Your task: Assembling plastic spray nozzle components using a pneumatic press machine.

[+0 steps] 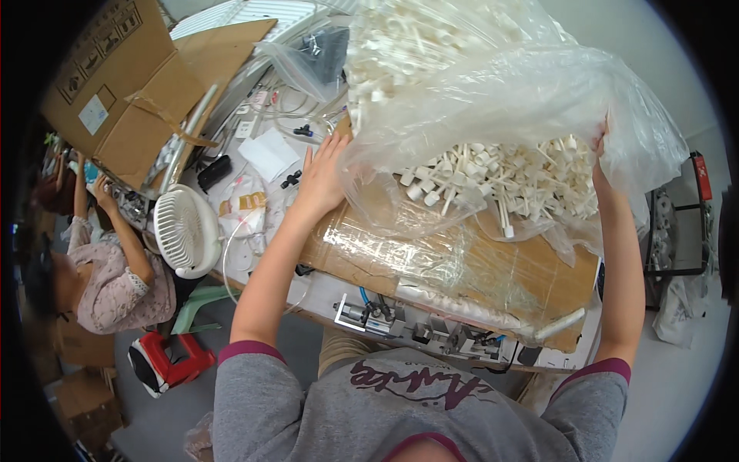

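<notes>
A large clear plastic bag (pixel 531 92) full of small white plastic parts lies on a cardboard box (pixel 462 254) in front of me. The bag's mouth faces me, and loose white parts (pixel 485 177) with round caps and thin stems show inside it. At the bag's left edge, my left hand (pixel 323 175) lies with its fingers stretched out, against the bag and box. My right hand (pixel 603 150) is at the bag's right side, closed on the plastic film and holding it up. Folds of the film partly cover those fingers.
Left of the box are a white fan (pixel 186 231), a white paper (pixel 269 152), black fittings and tubing. An open carton (pixel 108 85) stands at the far left, near another person (pixel 115 277). Metal fixtures (pixel 431 331) line the table's near edge; a black rack (pixel 677 223) stands at right.
</notes>
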